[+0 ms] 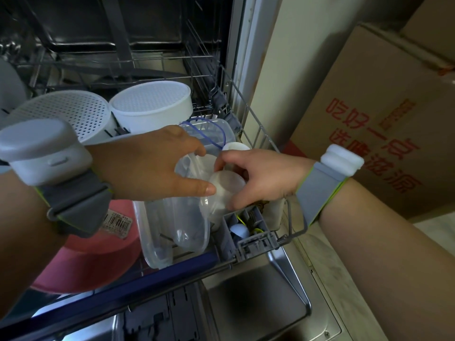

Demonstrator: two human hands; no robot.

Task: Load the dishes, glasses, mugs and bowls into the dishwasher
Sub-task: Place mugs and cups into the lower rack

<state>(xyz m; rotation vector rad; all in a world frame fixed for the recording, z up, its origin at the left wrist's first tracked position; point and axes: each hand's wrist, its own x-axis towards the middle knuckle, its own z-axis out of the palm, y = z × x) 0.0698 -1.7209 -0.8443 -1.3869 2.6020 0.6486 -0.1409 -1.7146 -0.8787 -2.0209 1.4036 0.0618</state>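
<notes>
Down at the near edge we have the open dishwasher door (258, 303) lying flat, and just above it the pulled-out lower rack (290, 232) with its grey cutlery basket (248, 232) at the front right corner. Both our hands meet over the rack: our right hand (261, 178) curls its fingers round a small frosted cup (225, 190), mouth down, while our left hand (147, 166) reaches in with straight fingers, thumb tip touching the cup's base and the fingers reaching to the clear tub (189, 217) beside it. The cup sits wedged between that tub and the cutlery basket, so we'd judge the job now is seating it; best to keep it inverted, ease it down between the tines, and let the left hand steady the tub so nothing tips. To the left, a pink bowl (86, 262) carries a barcode sticker (118, 223), digits too small to read. Further back stand two white perforated strainers (152, 104) and a lidded clear box (209, 134). Off to the right, a cardboard carton (381, 119) shows red Chinese characters, seemingly "吃好一点", though we can't vouch for every stroke.
</notes>
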